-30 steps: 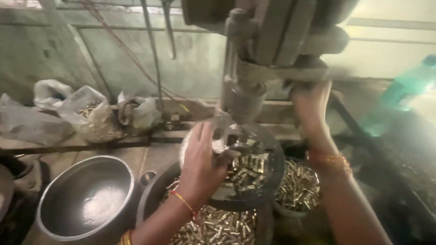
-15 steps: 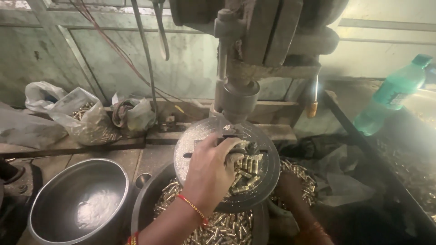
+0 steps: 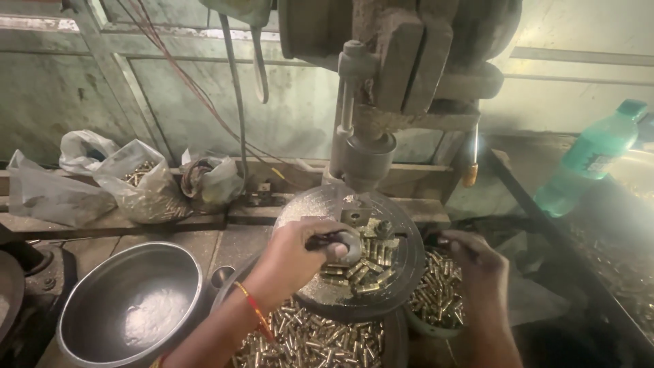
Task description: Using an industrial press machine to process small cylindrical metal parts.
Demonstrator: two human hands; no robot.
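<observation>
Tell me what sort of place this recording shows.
Probably a small metalworking shop: a drill press stands over a round table, with heaps of small brass parts in pans and bags.

Grimy green panelled walls (image 3: 88,88) stand behind a worn wooden bench (image 3: 204,232). Light (hazy, pale) falls from the right.

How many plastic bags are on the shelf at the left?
3, in a row: a flat bag far left, a brass-filled bag beside it, a smaller bag right. More may be hidden.
</observation>
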